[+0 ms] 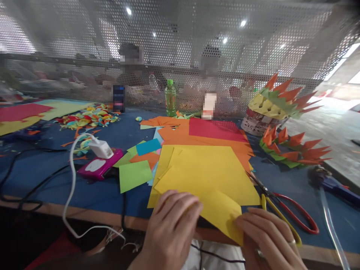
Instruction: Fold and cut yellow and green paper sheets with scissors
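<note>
Yellow paper sits on more yellow sheets and pokes past the near edge of the blue surface. Its long way slants from my left grip down to my right grip. The right one pinches its near corner; the left one curls on it, squeezing or not, I can't tell. It's plain, bent at the right.

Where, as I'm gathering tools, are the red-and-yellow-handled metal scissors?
The scissors lie at right in the head view, beside the yellow paper sheets, near the right hand.
</note>
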`<state>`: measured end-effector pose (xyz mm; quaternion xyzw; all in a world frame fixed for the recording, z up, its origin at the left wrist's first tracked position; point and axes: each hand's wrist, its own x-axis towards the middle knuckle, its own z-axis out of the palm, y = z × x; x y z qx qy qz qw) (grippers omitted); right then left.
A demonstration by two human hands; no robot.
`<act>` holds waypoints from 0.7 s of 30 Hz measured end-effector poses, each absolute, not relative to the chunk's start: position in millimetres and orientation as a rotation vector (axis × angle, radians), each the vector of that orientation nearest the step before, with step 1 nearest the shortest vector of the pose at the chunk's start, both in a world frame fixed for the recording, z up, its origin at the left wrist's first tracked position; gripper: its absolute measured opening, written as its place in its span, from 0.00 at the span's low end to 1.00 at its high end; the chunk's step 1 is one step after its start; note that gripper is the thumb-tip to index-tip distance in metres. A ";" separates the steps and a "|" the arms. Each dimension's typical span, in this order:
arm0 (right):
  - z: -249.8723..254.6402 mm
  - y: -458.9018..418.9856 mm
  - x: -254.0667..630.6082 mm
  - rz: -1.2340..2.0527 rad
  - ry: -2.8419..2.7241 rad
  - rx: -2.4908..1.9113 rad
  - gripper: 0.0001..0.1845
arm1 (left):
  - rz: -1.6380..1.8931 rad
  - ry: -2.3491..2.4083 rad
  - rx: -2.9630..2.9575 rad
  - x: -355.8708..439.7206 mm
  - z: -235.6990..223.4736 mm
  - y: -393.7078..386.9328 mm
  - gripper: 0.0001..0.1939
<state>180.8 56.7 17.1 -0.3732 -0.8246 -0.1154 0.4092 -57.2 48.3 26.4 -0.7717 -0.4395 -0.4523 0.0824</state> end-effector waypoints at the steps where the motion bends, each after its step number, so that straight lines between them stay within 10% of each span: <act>1: 15.0 60.0 184.4 -0.294 -2.087 -0.956 0.16 | -1.306 -1.368 -2.285 -63.8 28.6 49.2 0.16; 21: 5.7 74.6 182.7 -0.276 -2.203 -1.050 0.11 | -1.135 -2.100 -2.158 -120.4 30.0 102.9 0.17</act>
